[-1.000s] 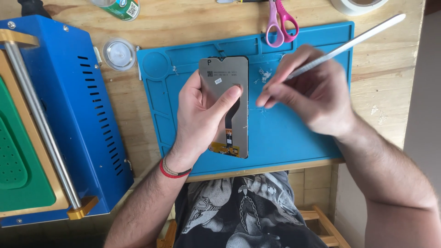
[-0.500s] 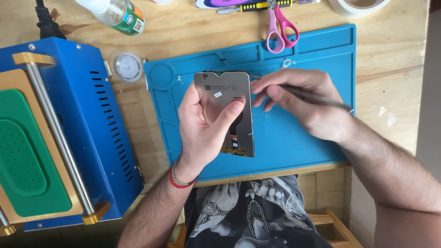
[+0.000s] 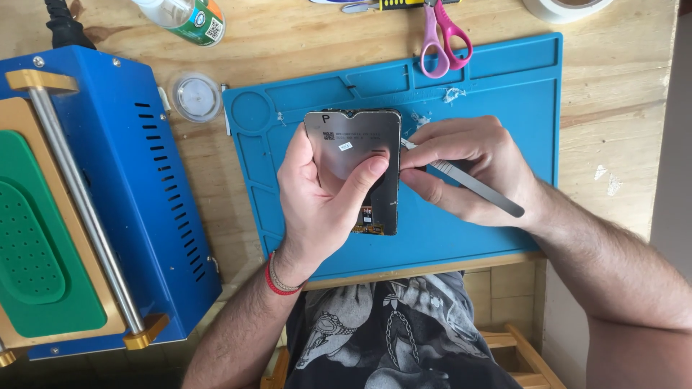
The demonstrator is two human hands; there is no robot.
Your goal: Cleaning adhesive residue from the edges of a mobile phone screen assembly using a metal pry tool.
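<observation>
The phone screen panel (image 3: pixel 353 169) is held just above the blue mat (image 3: pixel 497 86), back side up. The left hand (image 3: pixel 324 194) has its fingers clamped around it, thumb across the back. The right hand (image 3: pixel 468 169) pinches a thin metal pry tool (image 3: pixel 468 184) at the panel's right edge. Best to keep the blade flat and shallow, pressing gently so the glass does not crack.

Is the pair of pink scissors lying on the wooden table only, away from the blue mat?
No, the pink scissors lie with their handles on the top edge of the blue mat.
</observation>
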